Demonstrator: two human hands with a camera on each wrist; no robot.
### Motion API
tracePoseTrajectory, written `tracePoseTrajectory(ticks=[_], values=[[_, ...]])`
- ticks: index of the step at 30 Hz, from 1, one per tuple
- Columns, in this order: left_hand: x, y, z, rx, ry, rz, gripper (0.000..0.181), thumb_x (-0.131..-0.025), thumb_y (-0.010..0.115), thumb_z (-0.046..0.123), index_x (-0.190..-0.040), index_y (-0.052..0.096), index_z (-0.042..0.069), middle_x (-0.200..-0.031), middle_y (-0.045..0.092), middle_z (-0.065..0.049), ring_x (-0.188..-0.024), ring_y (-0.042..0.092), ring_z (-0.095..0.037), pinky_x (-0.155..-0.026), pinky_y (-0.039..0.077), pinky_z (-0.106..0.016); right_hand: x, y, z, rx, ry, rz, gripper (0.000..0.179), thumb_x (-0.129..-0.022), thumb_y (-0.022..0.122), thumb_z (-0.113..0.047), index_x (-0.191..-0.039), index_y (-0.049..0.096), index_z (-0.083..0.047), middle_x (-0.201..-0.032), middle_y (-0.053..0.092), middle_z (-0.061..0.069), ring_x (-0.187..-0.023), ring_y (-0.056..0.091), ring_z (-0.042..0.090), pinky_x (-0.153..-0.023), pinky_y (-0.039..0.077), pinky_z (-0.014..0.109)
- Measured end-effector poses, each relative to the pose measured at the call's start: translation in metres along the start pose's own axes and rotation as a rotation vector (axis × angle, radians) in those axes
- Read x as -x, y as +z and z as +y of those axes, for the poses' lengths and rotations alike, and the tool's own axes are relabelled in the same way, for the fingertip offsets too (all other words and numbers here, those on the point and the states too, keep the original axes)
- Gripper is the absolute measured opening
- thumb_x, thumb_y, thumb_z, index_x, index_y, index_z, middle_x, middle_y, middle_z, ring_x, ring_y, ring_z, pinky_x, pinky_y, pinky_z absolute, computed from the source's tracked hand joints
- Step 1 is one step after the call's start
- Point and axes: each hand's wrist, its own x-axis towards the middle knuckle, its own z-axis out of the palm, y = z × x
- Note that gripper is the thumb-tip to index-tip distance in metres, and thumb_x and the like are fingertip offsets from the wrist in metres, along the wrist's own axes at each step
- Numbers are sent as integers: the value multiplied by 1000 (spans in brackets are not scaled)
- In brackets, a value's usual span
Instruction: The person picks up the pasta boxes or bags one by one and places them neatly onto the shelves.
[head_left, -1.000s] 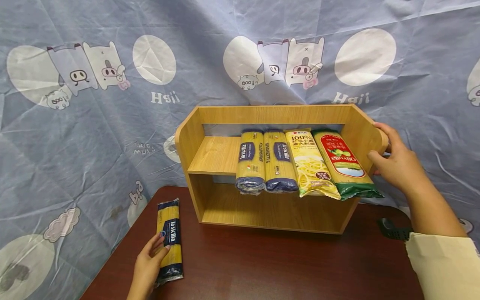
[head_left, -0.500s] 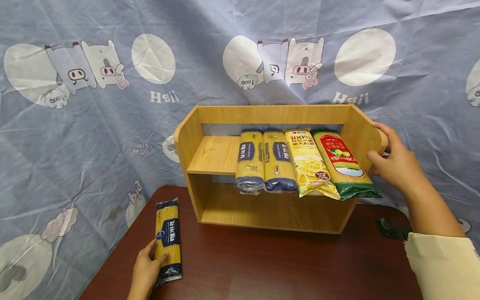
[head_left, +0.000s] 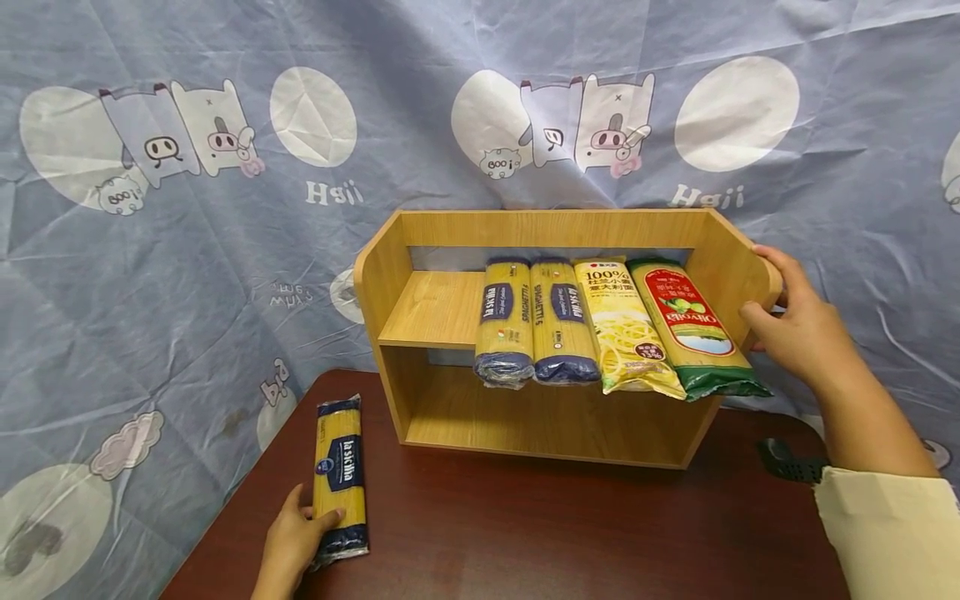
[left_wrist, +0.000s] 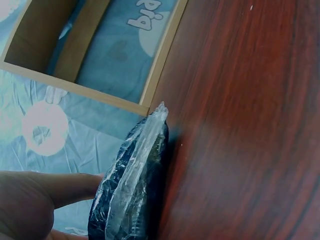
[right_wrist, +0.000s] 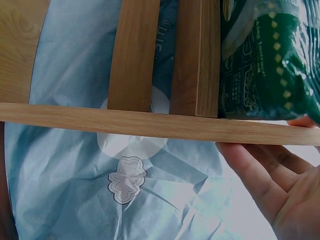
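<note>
A yellow spaghetti pack (head_left: 341,475) with dark blue ends and a blue label lies lengthwise on the dark red table at the left. My left hand (head_left: 291,537) grips its near half, thumb on the upper face and fingers at the left edge. In the left wrist view, the crinkled clear end (left_wrist: 132,180) of that pack shows beside the fingers. My right hand (head_left: 806,325) holds the right side panel of a wooden shelf (head_left: 540,229), thumb on the front edge and fingers behind. The right wrist view shows fingers (right_wrist: 260,172) against the panel's outer face.
On the shelf's upper board lie two blue-and-yellow spaghetti packs (head_left: 506,321), a cream noodle pack (head_left: 626,325) and a green-ended pasta pack (head_left: 693,325), jutting past the front edge. A black strap-like object (head_left: 787,460) lies right of the shelf. Printed cloth (head_left: 405,108) hangs behind.
My left hand has slid slightly back along the spaghetti pack, and its fingers have shifted from the label to the left edge. The pack and my right hand stay put.
</note>
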Motion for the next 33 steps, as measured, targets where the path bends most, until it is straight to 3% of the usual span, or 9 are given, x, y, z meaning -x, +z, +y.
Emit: tracePoseTrajectory(ticks=[5, 9, 12, 19, 26, 33], values=[[2, 1, 0, 22, 42, -19, 83, -84, 79, 40, -133, 45, -18, -101, 70, -27, -84, 68, -29, -75, 56, -42, 0, -2, 0, 8, -4, 4, 75, -98, 50, -20, -161, 13, -35, -132, 48, 48, -61, 66, 16, -48, 52, 28], [4, 1, -1, 26, 56, -33, 63, -88, 75, 39, -114, 57, -16, -90, 70, -16, -74, 63, -19, -62, 50, -32, 0, -2, 1, 7, -4, 4, 75, -98, 50, -20, -161, 13, -35, -133, 48, 48, -61, 66, 15, -48, 53, 28], [4, 2, 0, 49, 46, -53, 57, -91, 72, 38, -110, 56, -14, -89, 66, -16, -73, 61, -19, -60, 49, -32, 0, -2, 1, 3, -7, 7, 75, -97, 50, -20, -161, 13, -35, -133, 48, 48, -63, 66, 15, -47, 53, 27], [6, -2, 4, 118, 55, -60, 39, -92, 69, 27, -101, 49, -4, -86, 64, -13, -74, 61, -18, -63, 48, -31, 1, 0, 0, -19, -5, 0, 75, -98, 50, -20, -161, 12, -35, -134, 46, 49, -71, 70, 30, -48, 54, 28], [8, -4, 8, 241, 49, -63, 34, -91, 69, 20, -100, 45, -2, -83, 66, -9, -69, 64, -16, -60, 51, -31, 1, -1, 1, -21, -9, 0, 75, -98, 49, -19, -161, 12, -35, -133, 46, 49, -70, 69, 29, -48, 54, 29], [6, -5, 9, 437, -13, -183, 37, -97, 63, 20, -113, 40, -4, -85, 70, -8, -71, 67, -16, -61, 54, -31, 1, 1, 1, -15, -15, 0, 75, -98, 50, -19, -161, 12, -35, -134, 46, 49, -74, 71, 37, -48, 54, 28]])
